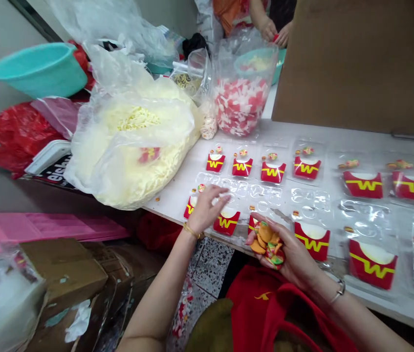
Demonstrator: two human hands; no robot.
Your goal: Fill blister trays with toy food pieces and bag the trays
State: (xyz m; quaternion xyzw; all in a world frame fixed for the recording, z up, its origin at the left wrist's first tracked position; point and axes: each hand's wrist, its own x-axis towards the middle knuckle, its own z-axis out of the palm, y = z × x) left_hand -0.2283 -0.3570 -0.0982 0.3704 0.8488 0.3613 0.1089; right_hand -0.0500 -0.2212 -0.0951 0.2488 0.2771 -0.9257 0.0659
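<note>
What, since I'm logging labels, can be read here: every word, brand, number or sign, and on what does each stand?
"W", in yellow, on the red fry-carton pieces.
"eisb", slanted, on the black packaging; any further letters are unclear, and the smaller print there is too blurred to read.
Wordless yellow emblem on the red garment.
No readable numbers.

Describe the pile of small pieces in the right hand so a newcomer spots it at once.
Find the white table, then its near edge, lined with flat red pieces bearing a yellow W. Over that edge, the person's right hand, with a bracelet at the wrist, cups the pile. Unlike the red pieces, it is a loose jumble of orange-brown, red and green.
</note>
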